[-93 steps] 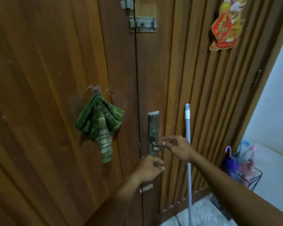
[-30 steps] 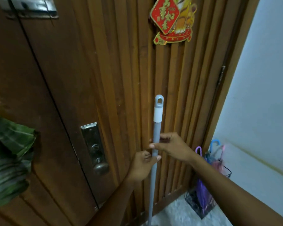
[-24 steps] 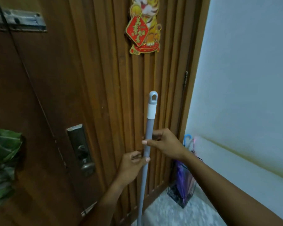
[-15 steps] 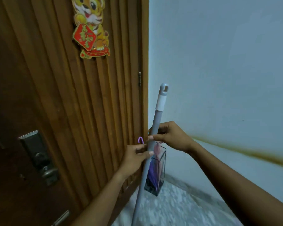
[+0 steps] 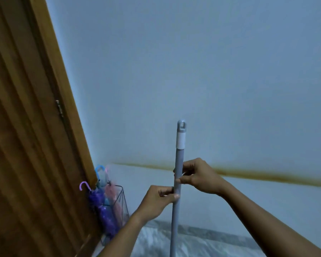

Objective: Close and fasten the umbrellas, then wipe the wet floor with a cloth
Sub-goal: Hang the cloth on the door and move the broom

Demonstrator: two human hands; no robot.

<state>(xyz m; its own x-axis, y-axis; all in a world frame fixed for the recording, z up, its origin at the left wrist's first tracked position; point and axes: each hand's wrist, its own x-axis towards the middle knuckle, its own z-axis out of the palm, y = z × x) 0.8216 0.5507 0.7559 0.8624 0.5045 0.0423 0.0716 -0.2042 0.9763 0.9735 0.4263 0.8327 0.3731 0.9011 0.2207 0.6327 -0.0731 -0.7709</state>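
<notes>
A grey mop handle with a white band and a hanging loop at its top stands upright in front of me. My left hand grips it lower down, and my right hand grips it just above. Its lower end runs out of view at the bottom. Closed umbrellas, one purple, one pink and one with a blue hook handle, stand in a black wire stand in the corner, left of my hands. The cloth is not in view.
A brown wooden door fills the left side. A pale wall with a brown stain line is ahead. Light speckled floor shows at the bottom.
My view has swung right, from the door with the green cloth and latch to the wall. Both hands left the door handle, took the mop handle and carried it right, away from the door.
</notes>
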